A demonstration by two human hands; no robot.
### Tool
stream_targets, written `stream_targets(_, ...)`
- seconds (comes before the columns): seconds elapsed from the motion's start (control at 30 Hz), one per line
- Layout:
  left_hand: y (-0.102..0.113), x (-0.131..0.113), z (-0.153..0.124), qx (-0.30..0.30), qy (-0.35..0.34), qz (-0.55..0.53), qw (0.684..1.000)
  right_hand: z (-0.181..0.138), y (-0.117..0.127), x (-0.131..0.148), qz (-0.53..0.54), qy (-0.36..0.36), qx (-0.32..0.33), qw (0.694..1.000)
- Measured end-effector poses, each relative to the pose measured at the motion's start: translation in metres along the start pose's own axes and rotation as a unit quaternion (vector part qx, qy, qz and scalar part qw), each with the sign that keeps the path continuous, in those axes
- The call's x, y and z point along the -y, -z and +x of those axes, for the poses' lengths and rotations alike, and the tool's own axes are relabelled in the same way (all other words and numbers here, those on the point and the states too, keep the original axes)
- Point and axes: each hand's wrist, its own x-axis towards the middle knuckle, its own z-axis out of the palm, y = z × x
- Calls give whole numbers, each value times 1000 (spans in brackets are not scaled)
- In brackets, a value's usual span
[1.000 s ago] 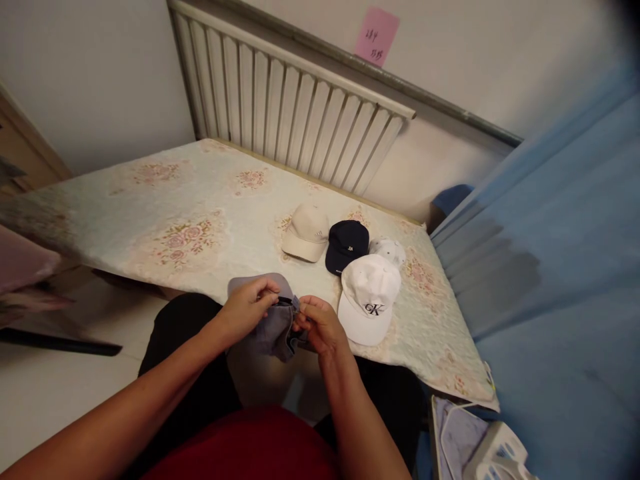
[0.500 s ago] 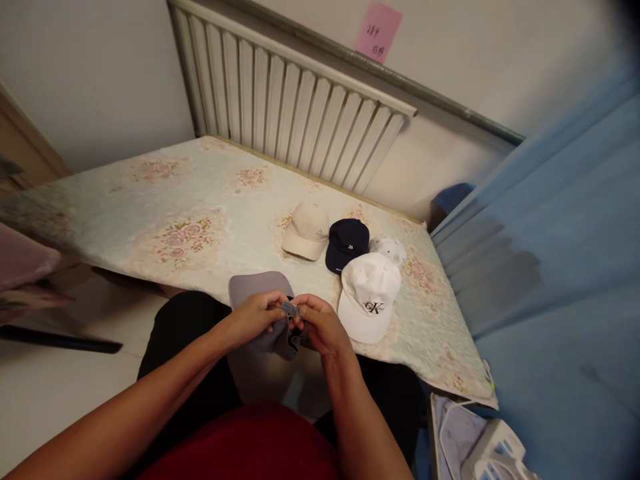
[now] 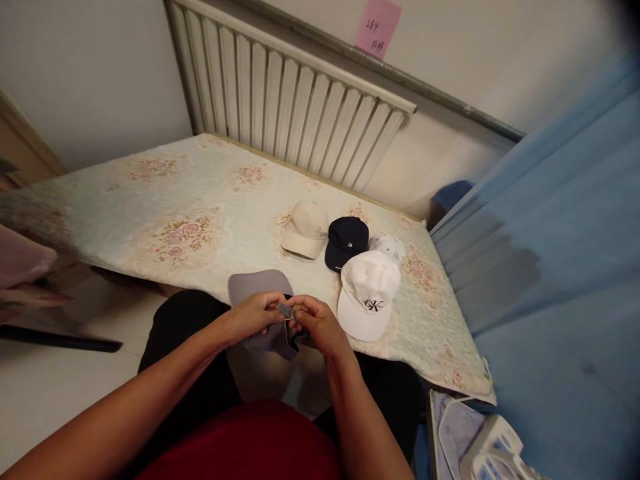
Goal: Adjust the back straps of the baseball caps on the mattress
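A grey cap (image 3: 253, 285) hangs over the near edge of the floral-covered table (image 3: 150, 220). My left hand (image 3: 253, 317) and my right hand (image 3: 317, 325) are both closed on its back strap, pinching the small buckle (image 3: 285, 311) between their fingertips. Just right of my hands lies a white cap (image 3: 367, 293) with a black logo. Behind it sit a beige cap (image 3: 306, 228), a navy cap (image 3: 346, 241) and a small white cap (image 3: 389, 247).
A white radiator (image 3: 295, 100) stands against the wall behind the table, with a pink note (image 3: 377, 27) above it. Blue fabric (image 3: 560, 267) fills the right side. A white appliance (image 3: 493, 447) lies at the lower right.
My hands drew closer together on the grey cap's strap, and the buckle now shows between my fingertips. The caps on the table have not moved.
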Motion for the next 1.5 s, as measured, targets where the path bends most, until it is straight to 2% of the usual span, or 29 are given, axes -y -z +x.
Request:
stream_targets(0.2, 1, 2, 0, -3, 7, 36, 999, -3, 0, 3, -18, 2, 9, 1000)
stream_targets(0.47, 1, 2, 0, 10, 11, 45, 999, -3, 2, -4, 39, 13, 5, 999)
stream_targets(0.87, 4, 5, -1, 55, 2, 29, 998, 0, 4, -11, 75, -17, 9, 997)
stream_targets(1.1, 3, 3, -2, 60, 8, 20, 998, -2, 6, 0, -14, 35, -1, 999)
stream_targets(1.33, 2, 3, -3, 52, 25, 44, 997, -6, 5, 12, -127, 117, -28, 985)
stream_targets(1.5, 0, -2, -5, 46, 34, 67, 996, -9, 6, 11, -94, 97, -39, 990)
